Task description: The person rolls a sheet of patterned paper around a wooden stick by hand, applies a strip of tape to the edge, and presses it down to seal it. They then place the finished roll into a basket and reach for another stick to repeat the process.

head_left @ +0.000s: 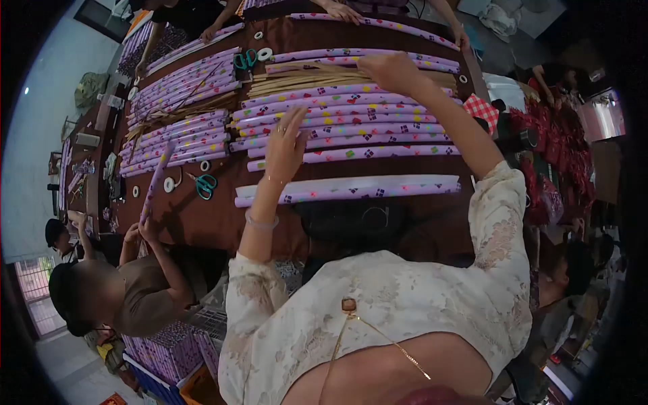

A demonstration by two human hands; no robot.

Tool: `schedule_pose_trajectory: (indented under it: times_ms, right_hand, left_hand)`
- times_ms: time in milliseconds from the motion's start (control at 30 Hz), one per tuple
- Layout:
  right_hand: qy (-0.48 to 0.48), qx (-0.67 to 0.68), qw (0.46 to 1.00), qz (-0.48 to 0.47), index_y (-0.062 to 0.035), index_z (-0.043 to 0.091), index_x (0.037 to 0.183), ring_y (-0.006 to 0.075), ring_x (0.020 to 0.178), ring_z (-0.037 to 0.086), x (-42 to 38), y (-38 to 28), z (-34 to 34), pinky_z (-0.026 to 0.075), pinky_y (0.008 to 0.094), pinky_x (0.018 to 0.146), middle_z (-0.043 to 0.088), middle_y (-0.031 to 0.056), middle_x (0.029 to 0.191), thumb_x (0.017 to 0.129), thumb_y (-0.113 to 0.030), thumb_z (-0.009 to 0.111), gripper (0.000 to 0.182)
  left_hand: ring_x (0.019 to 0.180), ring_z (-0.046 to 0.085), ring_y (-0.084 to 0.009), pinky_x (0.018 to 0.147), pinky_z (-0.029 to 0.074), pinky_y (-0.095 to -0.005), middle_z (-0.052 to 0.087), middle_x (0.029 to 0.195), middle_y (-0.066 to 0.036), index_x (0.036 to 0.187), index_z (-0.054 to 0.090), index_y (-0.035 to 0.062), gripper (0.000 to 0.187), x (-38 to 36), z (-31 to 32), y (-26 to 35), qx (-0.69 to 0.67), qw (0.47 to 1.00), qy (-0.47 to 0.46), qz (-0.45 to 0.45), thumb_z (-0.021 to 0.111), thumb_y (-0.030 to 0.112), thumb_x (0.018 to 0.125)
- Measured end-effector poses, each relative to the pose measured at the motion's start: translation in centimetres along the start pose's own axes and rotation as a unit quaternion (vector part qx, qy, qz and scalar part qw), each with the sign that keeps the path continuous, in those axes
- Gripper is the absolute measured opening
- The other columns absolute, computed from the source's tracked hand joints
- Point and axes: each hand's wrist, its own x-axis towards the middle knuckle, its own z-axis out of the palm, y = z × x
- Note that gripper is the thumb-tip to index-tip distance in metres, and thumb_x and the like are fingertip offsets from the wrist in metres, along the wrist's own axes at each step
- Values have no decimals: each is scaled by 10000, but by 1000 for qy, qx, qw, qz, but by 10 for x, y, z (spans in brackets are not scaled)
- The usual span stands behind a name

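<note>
Purple patterned wrapping-paper rolls (351, 125) lie side by side across the table before me. My left hand (286, 143), with a ring and a bangle, is over their left part, fingers stretched out and holding nothing visible. Farther away, my right hand (393, 71) is closed above thin brown sticks (304, 82) and the far rolls; what it may hold is hidden. Nearest to my body lies a roll with a white strip of paper (347, 185) showing along it.
More rolls (182, 84) lie to the left, near teal scissors (204, 185) and white tape rolls (169, 183). On my left a co-worker (145, 287) holds up a purple roll (156, 181). Other people's hands (343, 12) work at the far edge. A black bag (354, 219) lies at the near edge.
</note>
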Motion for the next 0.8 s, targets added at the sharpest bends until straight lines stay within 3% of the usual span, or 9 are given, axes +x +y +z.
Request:
schedule_pose_trajectory:
  times_ms: [100,167,233,267,400,500,733,767,800]
  right_hand:
    - [75,-99,988,-91,-100,505,770,193,538,558,8,-48,-54,442,298,458,497,29,620,758,-186,561,102]
    - [115,-158,972,-129,-115,481,707,144,532,565,7,-61,-79,438,273,433,492,12,598,759,-196,561,125]
    - [96,-195,972,-91,-111,505,724,174,525,545,0,-63,-98,434,278,459,509,15,622,760,-202,572,119]
    - [91,-183,976,-72,-100,528,756,161,539,542,-9,-64,-115,430,272,478,518,17,638,778,-199,564,108]
    - [44,-123,991,8,-85,554,800,143,559,536,-75,-30,-139,423,264,503,528,22,658,800,-195,554,110]
    - [-14,-57,994,90,-80,559,819,135,567,532,-157,33,-140,419,261,514,527,25,663,807,-194,551,115]
    - [-129,78,954,260,-68,570,863,118,586,523,-174,-83,-180,408,254,539,525,32,674,824,-191,545,132]
    - [-97,137,938,302,-38,557,898,114,624,500,-198,-86,-169,393,254,583,495,53,662,833,-180,539,158]
    - [-102,137,937,306,-38,557,898,114,624,500,-221,-83,-160,393,254,583,495,53,662,833,-180,539,158]
  left_hand:
    - [1060,468,-305,876,377,-388,509,1138,-123,1163,465,85,407,61,9,20,-3,994,53,93,574,88,771]
    - [987,514,-287,884,371,-388,556,1055,-107,1090,514,107,306,87,16,18,1,991,-6,132,562,128,789]
    - [856,564,-282,826,417,-361,608,897,-93,1002,552,100,204,98,11,11,-80,987,-64,126,548,143,803]
    - [744,605,-179,634,473,-296,625,842,-89,965,587,40,174,97,-1,8,-61,987,-64,134,554,136,824]
    - [721,613,-113,605,466,-242,631,742,-72,917,623,45,184,74,-57,-21,-58,986,-146,-56,575,189,813]
    - [741,593,-111,656,457,-239,638,833,-65,930,629,58,155,53,-100,-42,-2,987,-149,-54,560,142,819]
    - [709,534,-70,642,432,-225,608,767,-32,916,631,31,147,-29,-143,-65,-24,969,-219,-115,591,92,788]
    - [660,534,-83,623,432,-236,594,730,-43,903,635,35,150,-42,-146,-48,-37,935,-217,-278,602,107,775]
    - [660,534,-83,623,432,-236,594,730,-43,903,635,35,150,-58,-148,-57,-40,933,-222,-279,602,107,775]
